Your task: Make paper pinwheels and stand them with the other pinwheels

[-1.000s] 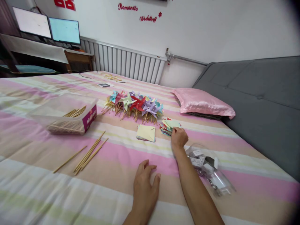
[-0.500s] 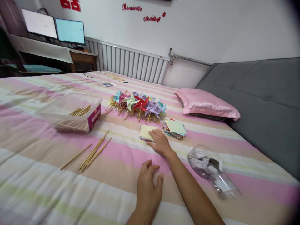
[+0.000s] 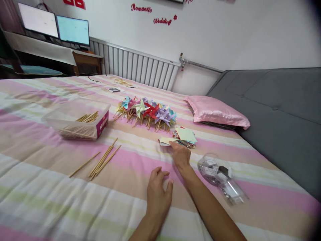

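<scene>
My right hand (image 3: 181,154) is closed on a small stack of paper squares (image 3: 165,141), the top one pale yellow. The stack is beside a larger pile of coloured paper squares (image 3: 186,135), and I cannot tell whether the two touch. My left hand (image 3: 159,189) rests low over the bedspread, fingers loosely curled and apart, with nothing in it. Beyond the paper stands a cluster of paper pinwheels (image 3: 150,112) on wooden sticks. Several loose wooden sticks (image 3: 103,160) lie to the left of my hands.
A clear plastic box (image 3: 75,132) with more sticks stands at the left. Clear plastic containers (image 3: 218,174) with small metal parts lie right of my right forearm. A pink pillow (image 3: 217,110) leans near the grey headboard (image 3: 276,100). A striped bedspread (image 3: 120,207) covers the bed.
My right hand has moved right with the small stack of paper, bringing it up to the larger pile. My left hand keeps about the same place. The view has shifted slightly.
</scene>
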Action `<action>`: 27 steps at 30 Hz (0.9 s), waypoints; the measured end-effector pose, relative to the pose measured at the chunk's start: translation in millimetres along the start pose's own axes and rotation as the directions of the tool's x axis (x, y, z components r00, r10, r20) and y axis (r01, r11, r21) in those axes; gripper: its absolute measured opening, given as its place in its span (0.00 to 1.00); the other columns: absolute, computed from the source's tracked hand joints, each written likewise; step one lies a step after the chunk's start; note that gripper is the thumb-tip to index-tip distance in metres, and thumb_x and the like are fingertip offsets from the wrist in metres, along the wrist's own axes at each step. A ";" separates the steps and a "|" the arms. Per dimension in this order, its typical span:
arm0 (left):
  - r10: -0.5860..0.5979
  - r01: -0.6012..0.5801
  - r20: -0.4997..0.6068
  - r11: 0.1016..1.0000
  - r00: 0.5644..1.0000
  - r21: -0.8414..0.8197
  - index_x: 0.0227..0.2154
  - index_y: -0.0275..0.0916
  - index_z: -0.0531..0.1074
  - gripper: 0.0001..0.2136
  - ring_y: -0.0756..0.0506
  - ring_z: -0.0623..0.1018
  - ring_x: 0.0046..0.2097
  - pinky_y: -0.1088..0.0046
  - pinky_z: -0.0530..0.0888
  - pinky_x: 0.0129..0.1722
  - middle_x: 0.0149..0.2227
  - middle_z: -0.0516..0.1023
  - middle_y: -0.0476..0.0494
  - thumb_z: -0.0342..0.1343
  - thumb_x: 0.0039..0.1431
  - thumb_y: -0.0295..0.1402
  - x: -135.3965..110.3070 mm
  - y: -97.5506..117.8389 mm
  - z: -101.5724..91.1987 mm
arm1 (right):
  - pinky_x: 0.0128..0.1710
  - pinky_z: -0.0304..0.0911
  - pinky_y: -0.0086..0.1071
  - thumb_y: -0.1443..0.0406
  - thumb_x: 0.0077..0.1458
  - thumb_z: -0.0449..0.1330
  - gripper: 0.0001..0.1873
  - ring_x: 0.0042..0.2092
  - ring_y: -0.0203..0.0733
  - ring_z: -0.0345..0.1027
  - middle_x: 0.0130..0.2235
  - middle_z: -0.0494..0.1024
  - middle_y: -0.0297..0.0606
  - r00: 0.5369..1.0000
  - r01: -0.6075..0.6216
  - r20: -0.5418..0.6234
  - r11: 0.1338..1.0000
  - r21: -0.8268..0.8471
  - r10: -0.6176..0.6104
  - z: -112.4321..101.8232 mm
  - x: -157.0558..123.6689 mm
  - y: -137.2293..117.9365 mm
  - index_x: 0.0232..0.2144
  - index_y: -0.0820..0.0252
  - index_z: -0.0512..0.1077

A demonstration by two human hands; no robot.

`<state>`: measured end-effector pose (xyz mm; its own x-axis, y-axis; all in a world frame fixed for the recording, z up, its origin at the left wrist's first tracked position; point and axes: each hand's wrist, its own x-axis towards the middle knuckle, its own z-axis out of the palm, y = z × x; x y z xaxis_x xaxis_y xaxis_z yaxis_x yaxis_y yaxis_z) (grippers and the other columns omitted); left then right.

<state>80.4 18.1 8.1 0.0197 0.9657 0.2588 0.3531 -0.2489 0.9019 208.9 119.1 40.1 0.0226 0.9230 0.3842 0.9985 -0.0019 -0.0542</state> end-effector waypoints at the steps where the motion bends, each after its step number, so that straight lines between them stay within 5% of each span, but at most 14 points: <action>1: -0.003 0.003 -0.002 1.000 1.000 -0.017 0.37 0.35 0.74 0.10 0.40 0.72 0.51 0.58 0.71 0.50 0.48 0.69 0.33 0.52 0.52 0.28 0.4 0.3 -0.7 | 0.44 0.63 0.31 0.72 0.58 0.49 0.20 0.47 0.42 0.72 0.49 0.77 0.41 0.999 -0.025 0.023 0.999 -0.026 0.026 -10.2 -5.4 1.2 0.49 0.56 0.71; 6: -0.020 0.020 -0.002 0.998 1.000 -0.067 0.37 0.35 0.75 0.10 0.40 0.73 0.50 0.58 0.73 0.47 0.48 0.69 0.33 0.53 0.52 0.29 3.0 6.9 -7.1 | 0.40 0.64 0.37 0.72 0.56 0.51 0.18 0.45 0.49 0.74 0.42 0.80 0.47 0.940 -0.170 0.279 0.978 -0.123 0.198 -50.1 -29.9 12.5 0.44 0.54 0.75; 10: -0.020 0.018 -0.037 0.998 0.999 -0.054 0.36 0.36 0.75 0.10 0.39 0.73 0.50 0.56 0.72 0.48 0.48 0.70 0.33 0.54 0.52 0.31 7.8 10.7 -14.2 | 0.37 0.65 0.36 0.67 0.40 0.67 0.19 0.42 0.52 0.74 0.41 0.80 0.43 0.889 -0.187 0.411 0.980 -0.072 0.200 -65.8 -36.6 23.9 0.39 0.50 0.78; 13: -0.042 0.038 -0.068 0.997 0.997 -0.067 0.36 0.37 0.76 0.10 0.38 0.72 0.51 0.55 0.71 0.49 0.47 0.70 0.34 0.56 0.50 0.33 14.0 8.5 -19.1 | 0.41 0.66 0.38 0.60 0.39 0.68 0.27 0.47 0.51 0.72 0.46 0.78 0.43 0.903 -0.230 0.374 0.973 0.007 0.210 -69.1 -34.0 30.7 0.46 0.51 0.74; 19: -0.104 0.098 -0.058 0.990 0.993 -0.102 0.37 0.38 0.76 0.12 0.39 0.71 0.52 0.57 0.71 0.49 0.48 0.70 0.34 0.57 0.50 0.35 25.6 -1.3 -28.7 | 0.51 0.61 0.38 0.62 0.42 0.66 0.25 0.51 0.48 0.69 0.49 0.76 0.40 0.960 -0.181 0.264 0.920 0.348 0.089 -43.2 -34.1 42.6 0.47 0.55 0.73; 27: -0.160 0.156 -0.028 0.980 0.987 -0.126 0.37 0.37 0.76 0.14 0.39 0.74 0.48 0.57 0.72 0.48 0.51 0.69 0.34 0.59 0.48 0.37 27.5 -10.4 -27.2 | 0.53 0.59 0.38 0.64 0.38 0.67 0.29 0.53 0.49 0.67 0.51 0.75 0.40 0.948 -0.091 0.313 0.887 0.452 -0.062 -24.7 -35.9 67.2 0.48 0.57 0.73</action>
<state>51.8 45.2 15.2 -0.0629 0.9907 0.1204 0.2309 -0.1029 0.9675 276.4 76.3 45.4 -0.0554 0.9953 0.0793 0.8618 0.0878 -0.4996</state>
